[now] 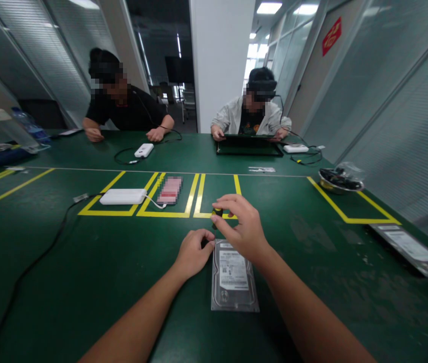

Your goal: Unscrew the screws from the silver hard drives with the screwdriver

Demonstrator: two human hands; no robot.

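A hard drive [233, 272] lies flat on the green table in front of me, label side up. My left hand [195, 253] is at its far left corner, thumb and fingers curled together against the edge; whatever is right between the fingertips is hidden. Above the drive's far end, my right hand [242, 224] pinches a stubby yellow-and-black screwdriver [217, 212] between thumb and fingers. Its tip is too small to make out clearly, and the right hand covers the drive's far right corner.
Yellow tape [164, 215] marks boxes beyond my hands. A white power bank [123, 196] is cabled to a phone [170, 190]. At right are a metal bowl [340, 187] of dark parts and a flat metal device [412, 247]. Two people sit opposite, one holding a dark panel [249, 146].
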